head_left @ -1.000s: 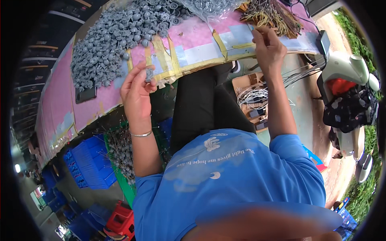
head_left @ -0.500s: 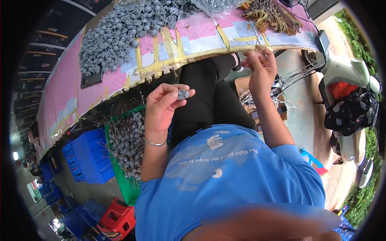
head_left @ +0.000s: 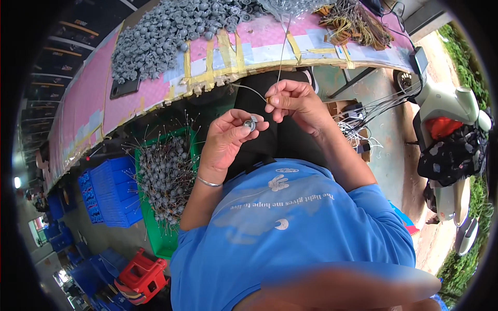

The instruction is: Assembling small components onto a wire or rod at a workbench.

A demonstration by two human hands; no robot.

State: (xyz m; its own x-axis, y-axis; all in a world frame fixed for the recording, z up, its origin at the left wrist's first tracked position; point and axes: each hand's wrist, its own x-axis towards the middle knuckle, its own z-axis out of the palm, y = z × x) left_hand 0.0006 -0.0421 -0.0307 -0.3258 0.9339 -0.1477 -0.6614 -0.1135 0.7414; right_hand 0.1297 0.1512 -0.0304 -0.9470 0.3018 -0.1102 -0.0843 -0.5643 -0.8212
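Above my lap, my left hand pinches a small grey plastic cap between thumb and fingers. Just to its right and a little farther off, my right hand is closed on a thin wire lead with a small yellow-brown end. One strand of the lead runs up toward the table; another bends off to the left. Cap and lead are close together but apart. On the table lies a large heap of similar grey caps, with a bundle of yellow-brown leads at the far right.
The taped table edge curves in front of me. A dark phone rests on it. To my left are a green crate of grey pieces with wires, blue bins and a red stool. A scooter stands right.
My right hand has come left and nearer from the table edge, bringing the wire lead. My left hand has shifted right with the grey cap, so the hands are closer together.
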